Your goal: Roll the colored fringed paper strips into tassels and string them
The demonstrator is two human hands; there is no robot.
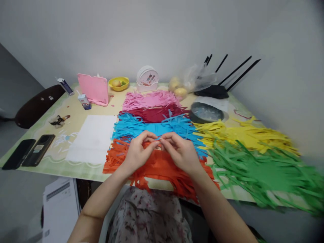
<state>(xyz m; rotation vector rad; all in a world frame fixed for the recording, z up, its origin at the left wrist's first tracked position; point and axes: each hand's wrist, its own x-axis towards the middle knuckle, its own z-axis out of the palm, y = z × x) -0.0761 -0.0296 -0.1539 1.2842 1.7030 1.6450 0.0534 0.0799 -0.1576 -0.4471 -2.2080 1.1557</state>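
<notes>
Paper strip (160, 138) sideways between left hand (138, 153), right hand (182, 152)

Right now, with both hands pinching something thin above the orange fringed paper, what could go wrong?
1. The left hand and right hand pinch a thin strip between their fingertips; if they pull apart, it may tear.
2. The orange fringed paper hangs over the near edge of the table; a forearm brushing it could drag it off.
3. The green fringed paper also seems to overhang and might slide off.
</notes>
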